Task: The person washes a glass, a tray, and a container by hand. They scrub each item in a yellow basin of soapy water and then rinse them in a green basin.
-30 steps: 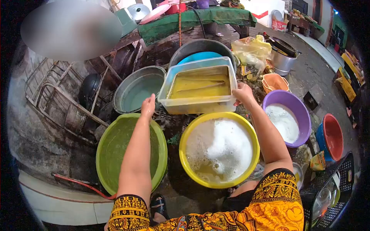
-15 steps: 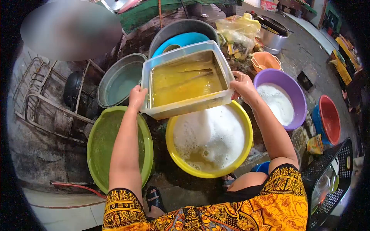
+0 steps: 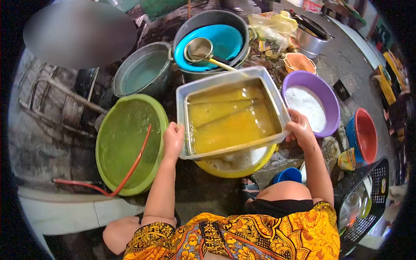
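Note:
A rectangular translucent plastic container [image 3: 277,102] with yellowish liquid and a metal tray inside hangs between my two hands. My left hand [image 3: 173,139] is closed on its left rim, and my right hand [image 3: 300,128] grips its right corner. Beneath it, partly hidden, stands a yellow basin [image 3: 255,168] with foamy water. Left of my left hand is a green tub [image 3: 125,147] of water with a red hose [image 3: 138,159] across it. Beyond the container, a blue basin [image 3: 225,41] holding a strainer [image 3: 198,48] sits inside a large grey tub [image 3: 212,16].
A purple basin [image 3: 330,113] with suds, an orange basin [image 3: 300,63] and a red basin [image 3: 366,134] stand to the right. A black crate [image 3: 368,208] with dishes is at the lower right. A grey bucket [image 3: 143,71] and a metal rack [image 3: 65,93] are at the left.
Both hands have moved right and down with the container, which now covers much of the yellow basin. The strainer shows more fully, and the red hose now lies across the green tub.

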`<state>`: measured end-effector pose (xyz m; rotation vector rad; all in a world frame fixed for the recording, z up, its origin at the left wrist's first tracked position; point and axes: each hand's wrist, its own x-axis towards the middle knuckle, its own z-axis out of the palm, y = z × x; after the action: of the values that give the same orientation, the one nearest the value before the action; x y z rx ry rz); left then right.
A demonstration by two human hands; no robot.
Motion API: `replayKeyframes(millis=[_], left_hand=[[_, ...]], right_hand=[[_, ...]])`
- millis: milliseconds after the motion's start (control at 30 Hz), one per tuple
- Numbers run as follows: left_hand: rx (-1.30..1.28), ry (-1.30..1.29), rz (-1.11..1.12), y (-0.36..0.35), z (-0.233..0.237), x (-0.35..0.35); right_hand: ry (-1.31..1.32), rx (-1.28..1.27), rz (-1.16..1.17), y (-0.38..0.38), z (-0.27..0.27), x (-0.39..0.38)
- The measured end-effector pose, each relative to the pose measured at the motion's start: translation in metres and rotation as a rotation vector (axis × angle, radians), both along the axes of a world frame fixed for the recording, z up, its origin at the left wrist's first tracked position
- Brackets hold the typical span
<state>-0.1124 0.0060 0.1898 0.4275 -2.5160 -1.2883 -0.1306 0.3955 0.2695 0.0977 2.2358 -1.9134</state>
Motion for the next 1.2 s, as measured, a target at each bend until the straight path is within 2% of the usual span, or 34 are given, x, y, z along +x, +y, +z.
replayKeyframes(millis=[33,233,300,467,633,833,1000,1100,1200], left_hand=[[-0.027,-0.021,0.024,0.012,0.007,0.016],[-0.094,-0.109,0.079,0.03,-0.017,0.094],[-0.023,-0.142,0.12,0.036,-0.018,0.116],[-0.031,-0.096,0.138,0.044,-0.02,0.15],[-0.009,-0.105,0.212,0.045,-0.017,0.191],[0.028,-0.147,0.279,0.038,-0.01,0.253],[-0.019,-0.192,0.292,0.028,-0.011,0.297],[0.012,-0.208,0.299,0.019,-0.01,0.313],[0.033,-0.31,0.296,0.014,-0.014,0.329]], right_hand=[[-0.019,0.001,-0.005,0.004,-0.004,0.012],[-0.136,-0.013,0.061,0.02,-0.037,0.059],[-0.152,-0.026,0.089,0.025,-0.05,0.069],[-0.142,-0.039,0.135,0.034,-0.066,0.096],[-0.106,0.036,0.15,0.023,-0.036,0.117],[-0.197,0.1,0.335,-0.001,0.014,0.137],[-0.285,0.087,0.508,-0.007,0.013,0.155],[-0.361,0.129,0.587,-0.021,0.029,0.155],[-0.313,0.2,0.562,-0.042,0.046,0.154]])
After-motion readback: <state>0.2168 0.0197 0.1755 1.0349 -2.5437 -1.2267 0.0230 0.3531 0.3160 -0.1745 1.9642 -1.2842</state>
